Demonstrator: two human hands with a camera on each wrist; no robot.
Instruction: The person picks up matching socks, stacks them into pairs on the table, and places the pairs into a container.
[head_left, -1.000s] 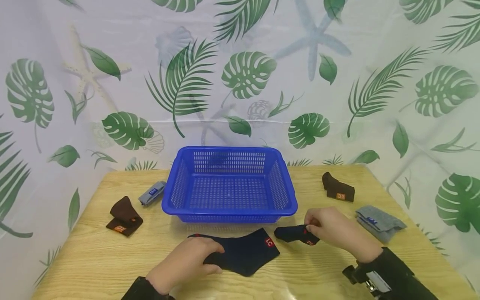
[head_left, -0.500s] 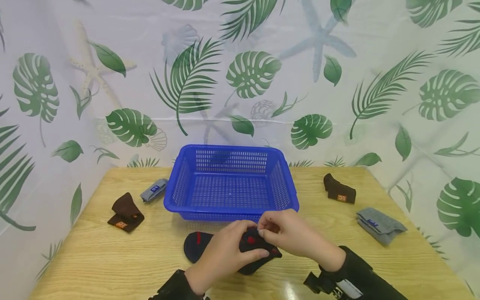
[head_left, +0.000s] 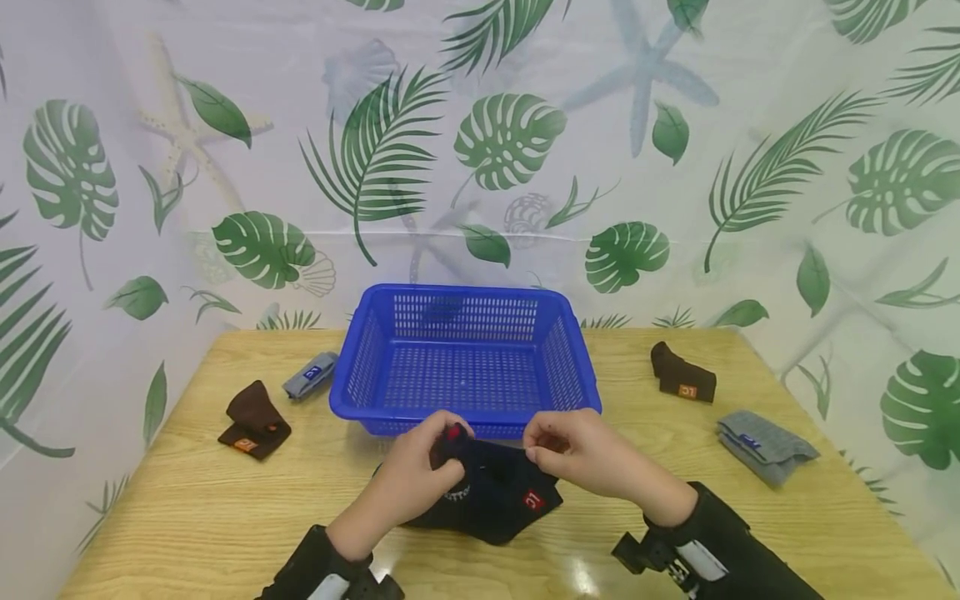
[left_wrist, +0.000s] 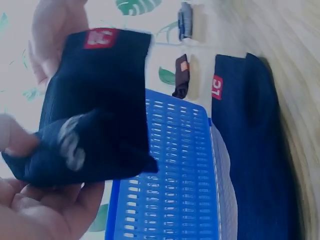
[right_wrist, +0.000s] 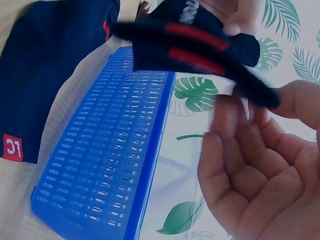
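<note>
Both hands are up off the desk (head_left: 187, 517) now, working one navy sock (head_left: 480, 467) between them just in front of the blue basket (head_left: 465, 367). The left hand (head_left: 408, 483) grips the bunched end, fingers curled around it, while the right hand (head_left: 581, 454) pinches the cuff edge, pulling it open. A second navy sock (head_left: 517, 504) lies flat beneath, red label showing. Half a second ago the hands were pressed together low over the pair; a second ago they were apart, left flat on one sock, right picking the other. So the pair looks gathered, likely being tucked together. Brown socks (head_left: 253, 421) and grey socks (head_left: 765, 446) wait at the sides.
</note>
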